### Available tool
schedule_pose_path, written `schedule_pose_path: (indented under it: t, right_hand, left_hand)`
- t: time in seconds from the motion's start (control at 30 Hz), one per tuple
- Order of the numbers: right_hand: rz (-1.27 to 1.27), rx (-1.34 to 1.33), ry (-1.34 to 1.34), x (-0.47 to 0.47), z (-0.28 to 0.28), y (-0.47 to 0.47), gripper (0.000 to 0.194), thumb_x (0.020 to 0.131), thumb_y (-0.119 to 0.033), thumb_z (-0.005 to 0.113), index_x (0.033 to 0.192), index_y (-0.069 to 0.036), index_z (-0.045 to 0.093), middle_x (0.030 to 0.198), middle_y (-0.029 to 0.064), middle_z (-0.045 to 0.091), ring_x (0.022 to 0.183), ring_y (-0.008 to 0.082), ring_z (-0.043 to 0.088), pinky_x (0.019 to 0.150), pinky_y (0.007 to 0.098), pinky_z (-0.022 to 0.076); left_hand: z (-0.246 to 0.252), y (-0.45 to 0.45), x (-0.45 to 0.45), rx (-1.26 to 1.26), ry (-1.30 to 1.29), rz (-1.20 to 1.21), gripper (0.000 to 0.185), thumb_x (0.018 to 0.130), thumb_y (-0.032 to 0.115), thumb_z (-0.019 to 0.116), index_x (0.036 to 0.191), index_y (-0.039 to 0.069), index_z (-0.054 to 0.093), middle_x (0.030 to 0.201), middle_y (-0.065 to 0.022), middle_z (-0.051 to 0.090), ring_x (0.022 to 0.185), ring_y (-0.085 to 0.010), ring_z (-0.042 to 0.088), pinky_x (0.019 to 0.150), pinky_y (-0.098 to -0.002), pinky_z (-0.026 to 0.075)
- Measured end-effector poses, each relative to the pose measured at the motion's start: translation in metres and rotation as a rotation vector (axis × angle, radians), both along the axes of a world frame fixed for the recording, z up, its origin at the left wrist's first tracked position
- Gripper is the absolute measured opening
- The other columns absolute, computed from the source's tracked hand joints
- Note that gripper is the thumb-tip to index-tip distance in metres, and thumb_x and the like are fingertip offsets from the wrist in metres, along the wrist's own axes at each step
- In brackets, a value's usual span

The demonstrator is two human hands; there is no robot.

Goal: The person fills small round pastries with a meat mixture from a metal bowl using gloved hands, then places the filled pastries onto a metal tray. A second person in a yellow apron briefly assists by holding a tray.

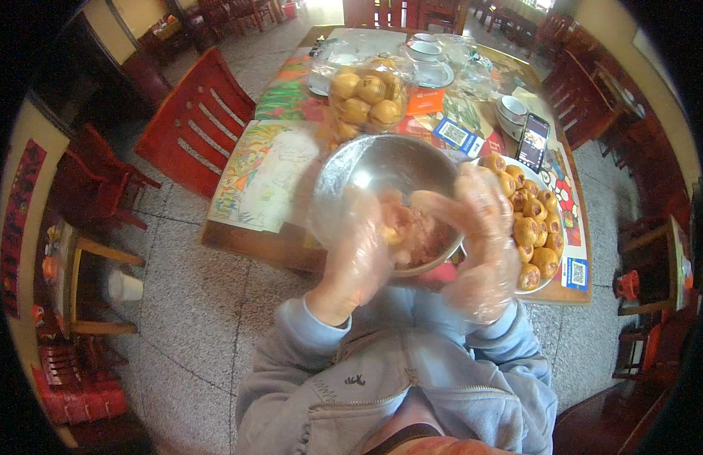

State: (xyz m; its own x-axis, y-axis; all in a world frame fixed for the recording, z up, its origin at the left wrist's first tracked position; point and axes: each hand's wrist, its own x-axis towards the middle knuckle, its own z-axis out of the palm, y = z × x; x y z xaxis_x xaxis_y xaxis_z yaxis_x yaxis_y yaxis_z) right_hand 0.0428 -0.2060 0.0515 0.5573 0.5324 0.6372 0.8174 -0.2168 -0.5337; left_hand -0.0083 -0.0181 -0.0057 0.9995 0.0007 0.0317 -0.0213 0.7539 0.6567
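Observation:
My left hand (360, 250), in a clear plastic glove, holds a round golden fried puff (392, 232) over the near side of a steel mixing bowl (397, 153). Pinkish minced meat (422, 244) lies in the bowl, partly hidden by my hands. My right hand (482, 244), gloved too, is over the bowl's right rim with a finger stretched toward the puff; motion blur hides whether it grips anything. Beside my right hand is a white plate (558, 267) heaped with several meat-filled puffs (526, 230).
Behind the bowl stands a clear plastic bag of plain puffs (368, 94). A lit phone (533, 142) leans against stacked bowls (510, 111) at the right. More white dishes (428, 62) are farther back on the wooden table (254, 247). A red chair (197, 122) is at the left.

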Motion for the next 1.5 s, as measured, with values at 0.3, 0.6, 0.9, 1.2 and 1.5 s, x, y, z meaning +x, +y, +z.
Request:
schedule_pose_path:
  t: [0.3,0.6,0.9,1.2,1.5]
  right_hand:
    - [0.019,-0.430,-0.344,0.002,0.004,0.007,0.086,0.093,-0.078,0.031,0.138,-0.008,0.057,0.138,0.0083,0.060,0.141,0.0296,0.045,0.118,0.0618,0.0122]
    - [0.015,-0.359,-0.250,-0.002,-0.004,0.010,0.081,0.089,-0.075,0.048,0.128,-0.005,0.060,0.137,0.0160,0.058,0.138,0.0331,0.048,0.117,0.0606,0.0183]
    - [-0.024,0.135,0.074,-0.005,0.014,0.005,0.048,0.088,-0.019,0.062,0.131,0.002,0.057,0.129,0.0192,0.062,0.132,0.0370,0.054,0.115,0.0511,0.0337]
    - [0.177,-0.077,0.132,0.012,0.008,0.009,0.063,0.076,-0.017,0.086,0.131,-0.004,0.059,0.126,0.0182,0.066,0.104,0.0387,0.067,0.089,0.0441,0.0538]
    - [0.162,0.046,-0.034,0.013,-0.008,0.021,0.038,0.079,-0.007,0.080,0.115,-0.003,0.068,0.108,0.0165,0.071,0.096,0.0379,0.069,0.083,0.0437,0.0553]
  left_hand:
    - [0.024,-0.005,-0.008,0.031,-0.111,-0.007,0.044,0.109,0.044,0.045,0.133,0.009,0.054,0.125,-0.0085,0.065,0.114,-0.0233,0.065,0.091,-0.0414,0.060]
    - [0.020,-0.011,-0.013,-0.008,0.141,0.115,0.044,0.108,0.044,0.048,0.136,0.011,0.053,0.130,-0.0093,0.063,0.115,-0.0239,0.065,0.093,-0.0433,0.059]
    - [0.014,-0.005,-0.006,-0.075,0.077,0.029,0.041,0.107,0.046,0.049,0.129,0.012,0.057,0.119,-0.0067,0.066,0.103,-0.0175,0.066,0.081,-0.0352,0.059]
    - [0.009,-0.013,0.002,-0.032,0.020,0.161,0.035,0.109,0.037,0.048,0.134,0.012,0.052,0.128,-0.0068,0.060,0.112,-0.0187,0.061,0.093,-0.0347,0.054]
    - [-0.001,-0.011,0.003,0.093,-0.032,0.167,0.039,0.110,0.035,0.047,0.137,0.007,0.048,0.129,-0.0074,0.057,0.119,-0.0166,0.056,0.105,-0.0346,0.046]
